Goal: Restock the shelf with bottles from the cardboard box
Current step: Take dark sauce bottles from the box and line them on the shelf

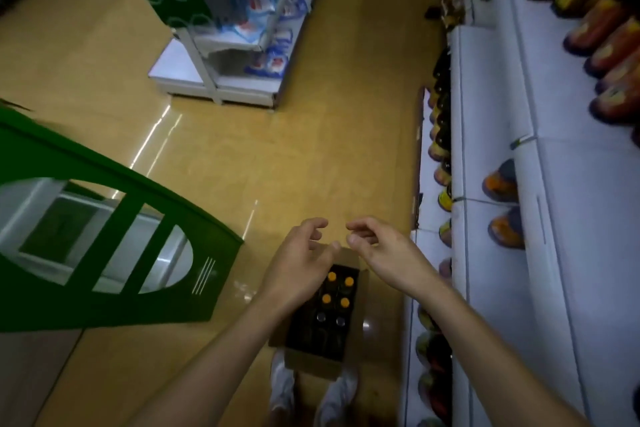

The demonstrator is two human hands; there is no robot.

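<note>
My left grip [301, 253] and right grip [381, 250] hover empty over the open cardboard box [313, 367] at my feet.

Both grips are loosely curled and half spread, holding nothing, side by side with a small gap between their fingertips, over the far end of the box. The box sits on the tan floor [284, 156], just in front of my white shoes [282, 388]. The bottles [327, 298] stand upright in it in two rows: four orange caps farther from me and two nearer caps that look dark, though the blur makes them hard to read. The white shelf [491, 288] runs along my right, near the box, and carries orange-labelled bottles [502, 180]. A green display stand [104, 288] is on my left.
</note>
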